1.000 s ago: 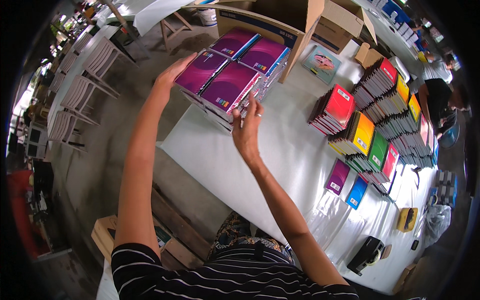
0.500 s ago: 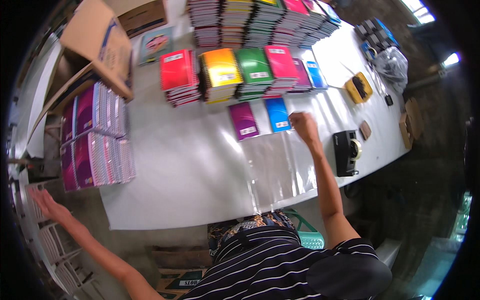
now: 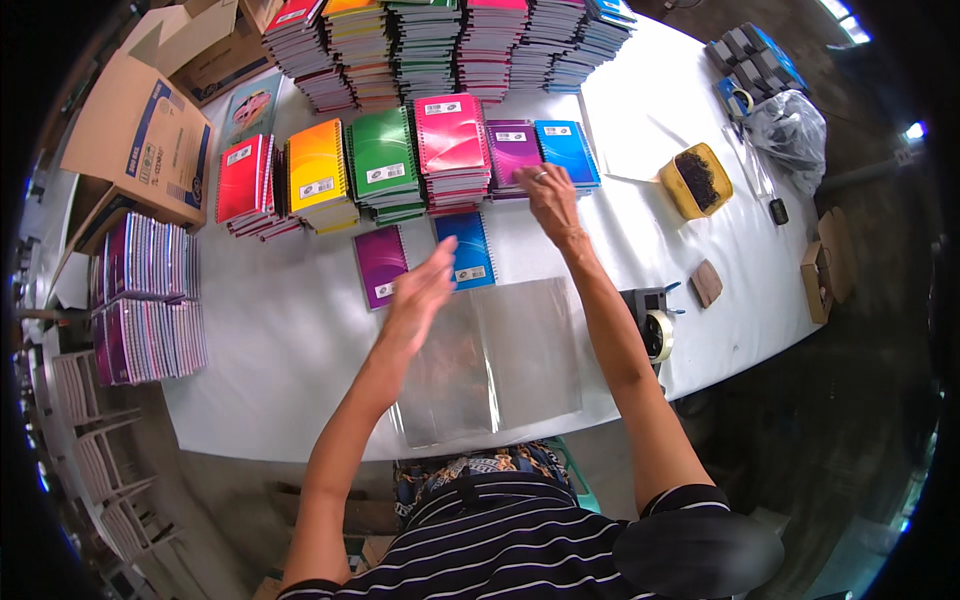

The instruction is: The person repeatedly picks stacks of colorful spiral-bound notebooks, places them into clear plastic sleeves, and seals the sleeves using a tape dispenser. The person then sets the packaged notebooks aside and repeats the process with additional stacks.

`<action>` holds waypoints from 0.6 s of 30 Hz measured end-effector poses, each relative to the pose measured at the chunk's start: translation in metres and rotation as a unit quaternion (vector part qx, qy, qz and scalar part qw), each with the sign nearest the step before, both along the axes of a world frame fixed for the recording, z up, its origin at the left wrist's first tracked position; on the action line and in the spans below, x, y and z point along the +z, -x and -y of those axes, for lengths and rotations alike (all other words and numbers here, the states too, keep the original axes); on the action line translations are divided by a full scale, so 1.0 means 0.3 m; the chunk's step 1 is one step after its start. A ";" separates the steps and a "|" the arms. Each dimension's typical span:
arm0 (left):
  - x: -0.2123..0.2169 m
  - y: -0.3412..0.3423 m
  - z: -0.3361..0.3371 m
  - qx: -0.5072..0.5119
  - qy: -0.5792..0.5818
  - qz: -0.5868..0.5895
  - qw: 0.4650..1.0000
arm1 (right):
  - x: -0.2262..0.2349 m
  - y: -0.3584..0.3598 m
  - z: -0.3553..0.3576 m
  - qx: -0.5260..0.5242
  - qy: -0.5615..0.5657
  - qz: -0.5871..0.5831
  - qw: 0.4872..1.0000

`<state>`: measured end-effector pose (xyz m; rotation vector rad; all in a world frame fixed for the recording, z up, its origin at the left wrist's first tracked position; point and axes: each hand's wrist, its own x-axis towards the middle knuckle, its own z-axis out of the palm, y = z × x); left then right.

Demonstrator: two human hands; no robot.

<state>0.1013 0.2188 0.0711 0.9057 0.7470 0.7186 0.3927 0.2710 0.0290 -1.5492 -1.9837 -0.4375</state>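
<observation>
My right hand (image 3: 545, 192) reaches forward and rests on the near edge of a short stack with a purple spiral notebook (image 3: 512, 150) on top, next to a blue stack (image 3: 566, 150). My left hand (image 3: 420, 292) hovers open above the white table (image 3: 280, 340), just over a single blue notebook (image 3: 468, 250) and beside a single purple notebook (image 3: 380, 264). Clear plastic sleeves (image 3: 495, 360) lie flat in front of me. Red (image 3: 242, 180), yellow (image 3: 318, 172), green (image 3: 384, 160) and pink (image 3: 452, 138) notebook stacks stand in a row.
Tall notebook piles (image 3: 450, 40) line the far edge. Packs of purple notebooks (image 3: 145, 300) sit at the left end by an open cardboard box (image 3: 140, 130). A tape dispenser (image 3: 652, 320), a yellow tray (image 3: 695, 180) and a plastic bag (image 3: 790, 125) are on the right.
My view has swung from the packs at the left end to the table middle. My left hand came back from the far left; my right hand moved onto the purple stack.
</observation>
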 end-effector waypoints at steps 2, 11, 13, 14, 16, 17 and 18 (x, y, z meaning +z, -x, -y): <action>-0.039 -0.153 -0.007 0.003 0.176 0.065 0.982 | 0.093 0.020 0.036 0.001 -0.063 -0.070 0.996; -0.173 -0.156 -0.035 -0.075 0.272 0.283 0.917 | 0.228 0.222 0.339 0.116 0.093 -0.245 0.958; -0.075 -0.089 -0.013 0.011 0.256 0.198 0.946 | 0.266 0.233 0.167 0.022 0.064 -0.361 0.930; -0.070 -0.045 -0.013 0.031 0.252 0.191 0.948 | 0.283 0.257 0.058 -0.019 0.047 -0.411 0.910; -0.062 0.006 -0.043 0.055 0.244 0.178 0.952 | 0.229 0.270 -0.121 -0.176 0.031 -0.282 0.943; -0.048 0.020 -0.061 0.047 0.231 0.167 0.957 | 0.208 0.252 -0.179 -0.179 0.111 -0.297 0.931; -0.047 0.036 -0.072 0.043 0.220 0.158 0.962 | 0.190 0.213 -0.223 -0.180 0.190 -0.310 0.914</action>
